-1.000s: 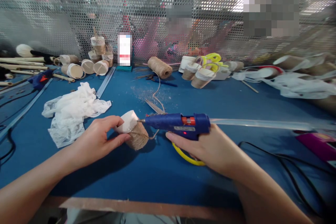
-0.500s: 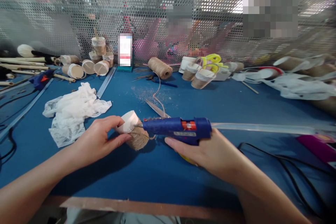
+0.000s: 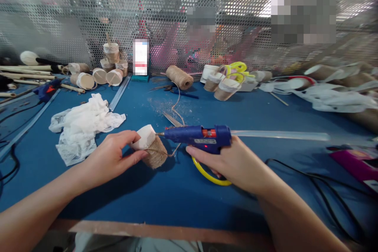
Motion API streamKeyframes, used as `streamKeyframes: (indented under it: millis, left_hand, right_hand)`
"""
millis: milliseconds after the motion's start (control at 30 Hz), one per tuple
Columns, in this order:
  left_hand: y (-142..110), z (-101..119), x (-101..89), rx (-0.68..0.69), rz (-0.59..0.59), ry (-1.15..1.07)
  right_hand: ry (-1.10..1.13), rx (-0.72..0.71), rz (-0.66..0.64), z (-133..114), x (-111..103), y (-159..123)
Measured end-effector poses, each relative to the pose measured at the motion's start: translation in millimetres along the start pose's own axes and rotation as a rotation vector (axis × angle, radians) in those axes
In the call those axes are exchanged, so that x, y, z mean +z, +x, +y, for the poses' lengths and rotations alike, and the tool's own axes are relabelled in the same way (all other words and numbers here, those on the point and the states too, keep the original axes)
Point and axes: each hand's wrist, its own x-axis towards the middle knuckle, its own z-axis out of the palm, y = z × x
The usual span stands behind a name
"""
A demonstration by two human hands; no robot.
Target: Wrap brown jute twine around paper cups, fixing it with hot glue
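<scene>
- The small twine-wrapped cup (image 3: pixel 155 154), white near its rim, is tilting over the blue table (image 3: pixel 147 201), left of the glue gun (image 3: pixel 184 135).
- My left hand (image 3: pixel 116 153) is pinching the cup's white end between thumb and fingers.
- My right hand (image 3: pixel 228 161) is gripping the glue gun, fingers curled; its nozzle is pointing at the cup's edge, and I can't tell if they're touching.
- The gun is carrying a pale label (image 3: pixel 205 141), its print too small for reading, and a red light is glowing below.
- Yellow-handled scissors (image 3: pixel 211 177) are lying under the gun.
- Beyond, a strand is trailing from a twine spool (image 3: pixel 179 77).
- White lace (image 3: pixel 84 126) is lying leftward.
- A phone (image 3: pixel 141 57) is standing behind, its screen blurred out.
</scene>
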Motion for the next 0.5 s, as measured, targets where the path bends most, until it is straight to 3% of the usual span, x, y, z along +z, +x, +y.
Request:
streamKeyframes:
  millis: [233,300,367,433,500]
  left_hand:
    - [-0.5,-1.4,-0.9,0.029,-0.017,0.014]
    - [-1.0,-0.7,-1.3,0.035,-0.015,-0.004]
    - [-1.4,0.0,-1.5,0.041,-0.010,-0.009]
    - [-1.6,0.0,-1.3,0.047,-0.012,-0.005]
    - [-1.7,-0.5,-0.8,0.052,-0.010,-0.005]
  right_hand:
    - [0.294,0.137,-0.123,0.9,-9.6,5.0]
    - [0.408,0.153,-0.026,6.5,-14.9,10.4]
    - [0.464,0.202,0.153,16.7,-21.0,19.3]
    - [0.420,0.321,0.375,30.5,-27.2,30.2]
    - [0.362,0.362,0.446,45.5,-32.4,40.7]
